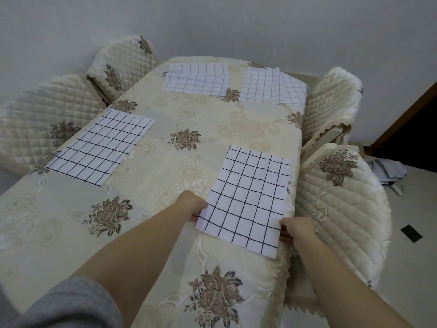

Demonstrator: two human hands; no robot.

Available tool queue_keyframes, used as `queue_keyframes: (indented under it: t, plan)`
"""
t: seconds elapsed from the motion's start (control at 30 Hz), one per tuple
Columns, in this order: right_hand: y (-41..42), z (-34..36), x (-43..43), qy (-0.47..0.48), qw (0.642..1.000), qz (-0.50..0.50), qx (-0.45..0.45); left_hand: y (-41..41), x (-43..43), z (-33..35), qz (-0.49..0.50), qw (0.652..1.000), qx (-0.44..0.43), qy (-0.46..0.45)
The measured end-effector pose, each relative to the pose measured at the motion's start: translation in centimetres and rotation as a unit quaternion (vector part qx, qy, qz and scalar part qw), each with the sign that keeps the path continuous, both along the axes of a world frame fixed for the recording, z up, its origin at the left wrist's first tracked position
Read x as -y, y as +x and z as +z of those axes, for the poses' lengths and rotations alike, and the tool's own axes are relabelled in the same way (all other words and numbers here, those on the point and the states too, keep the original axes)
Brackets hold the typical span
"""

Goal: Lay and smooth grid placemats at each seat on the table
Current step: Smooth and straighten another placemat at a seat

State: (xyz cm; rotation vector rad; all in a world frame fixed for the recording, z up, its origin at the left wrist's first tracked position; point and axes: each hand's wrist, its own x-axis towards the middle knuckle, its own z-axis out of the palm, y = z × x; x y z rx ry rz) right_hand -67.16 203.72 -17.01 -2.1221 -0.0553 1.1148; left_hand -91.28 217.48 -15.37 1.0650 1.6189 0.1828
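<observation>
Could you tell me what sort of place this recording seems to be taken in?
Most likely a home dining room. A table under a floral cloth stands near a plain wall, ringed by chairs with quilted covers, and grid placemats lie at the seats, as for a meal.

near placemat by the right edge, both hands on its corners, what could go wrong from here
The near placemat lies close to the table's right edge, so a pull by the right hand might drag its corner over the side. It also sits skewed to that edge, and the left hand may bunch the tablecloth while straightening it. The far right placemat looks folded over, likely needing smoothing.
</observation>
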Motion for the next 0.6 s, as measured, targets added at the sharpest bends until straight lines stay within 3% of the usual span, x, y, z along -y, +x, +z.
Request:
queue_keyframes:
  t: [0.6]
  plan:
    - [-0.6, 0.5, 1.3, -0.039, 0.999, 0.035, 0.001, -1.1, 0.7, 0.5, -0.045, 0.998, -0.033, -0.017]
